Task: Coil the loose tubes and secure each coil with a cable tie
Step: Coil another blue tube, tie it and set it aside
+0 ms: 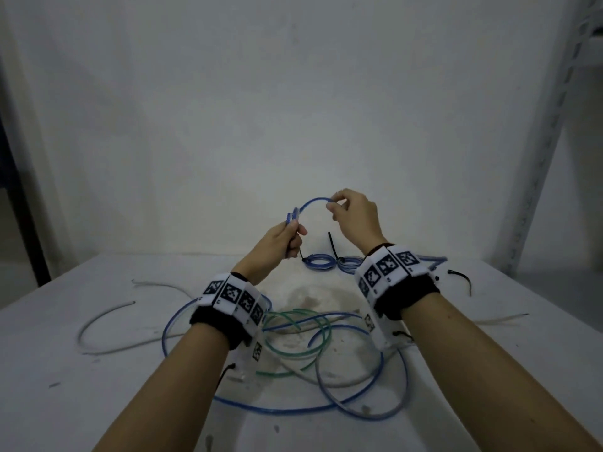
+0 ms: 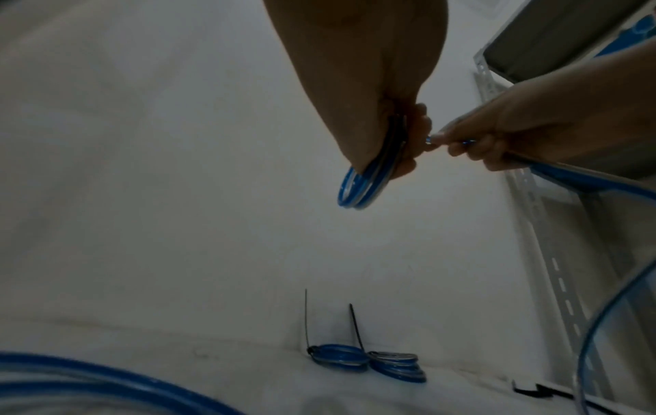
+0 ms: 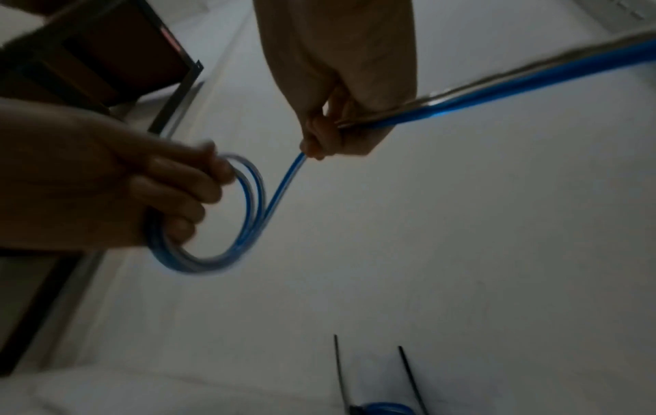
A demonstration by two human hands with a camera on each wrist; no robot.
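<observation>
left hand (image 1: 283, 238) gripping blue coil (image 3: 227, 224), no legible writing

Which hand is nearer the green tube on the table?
Neither clearly. Left hand and right hand are both raised beyond the green tube, holding the blue tube.

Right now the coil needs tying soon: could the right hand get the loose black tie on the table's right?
Probably not yet: the right hand grips the blue tube; the cable tie lies unobstructed.
</observation>
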